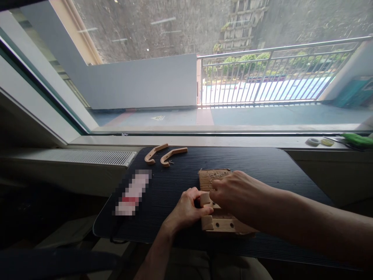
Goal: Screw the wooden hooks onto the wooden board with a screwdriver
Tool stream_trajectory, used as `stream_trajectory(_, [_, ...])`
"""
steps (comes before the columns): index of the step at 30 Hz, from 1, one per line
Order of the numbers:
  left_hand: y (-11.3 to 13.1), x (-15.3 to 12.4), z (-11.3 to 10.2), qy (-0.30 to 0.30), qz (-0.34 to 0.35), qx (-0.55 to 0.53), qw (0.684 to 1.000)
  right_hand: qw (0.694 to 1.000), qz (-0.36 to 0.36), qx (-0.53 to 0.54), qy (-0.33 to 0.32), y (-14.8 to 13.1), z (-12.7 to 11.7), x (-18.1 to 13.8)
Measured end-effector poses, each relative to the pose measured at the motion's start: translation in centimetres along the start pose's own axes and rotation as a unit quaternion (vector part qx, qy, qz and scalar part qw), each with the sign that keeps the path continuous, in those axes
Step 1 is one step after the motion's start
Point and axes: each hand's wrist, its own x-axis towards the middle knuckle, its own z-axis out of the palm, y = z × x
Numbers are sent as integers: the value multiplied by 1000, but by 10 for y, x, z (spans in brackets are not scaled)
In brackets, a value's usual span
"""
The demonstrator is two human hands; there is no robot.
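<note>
- While the near bar [223,225] is sitting along the close edge of the board [205,178], two dark spots [217,225] are showing on it; screw heads or holes, can't tell.
- Just past it, the left hand [189,206] is pinching the end of the far bar [205,198], thumb on the near side, fingers curling round the other, so that grip's narrow and full of wood.
- Right hand [231,189] is bending its fingers over the same bar; can't tell what they're holding, if anything.
- Both bars are looking light, stiff and not too slippery to me; I'd be grabbing the blocky end, like the left hand's doing.
- Underneath, the board is lying on the table [169,190], crumbs [217,175] covering its far end.
- Further back, a left hook [157,150] and a right hook [178,151] are resting.
- Over on the sill [247,142], a pale roll [312,142] is sitting beside a yellow roll [327,142].
</note>
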Motion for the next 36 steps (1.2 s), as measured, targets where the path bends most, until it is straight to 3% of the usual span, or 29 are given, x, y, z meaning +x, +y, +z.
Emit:
stream_trajectory(13, [-5, 1, 1, 1, 10, -5, 1000, 994, 77, 66, -31, 5, -2, 3])
stream_trajectory(27, [-5, 2, 3, 14, 8, -15, 1000, 998, 46, 50, -9, 5, -8, -4])
stream_trajectory(36, [-6, 2, 2, 2, 10, -11, 1000, 999, 38, 22, -8, 8, 8, -2])
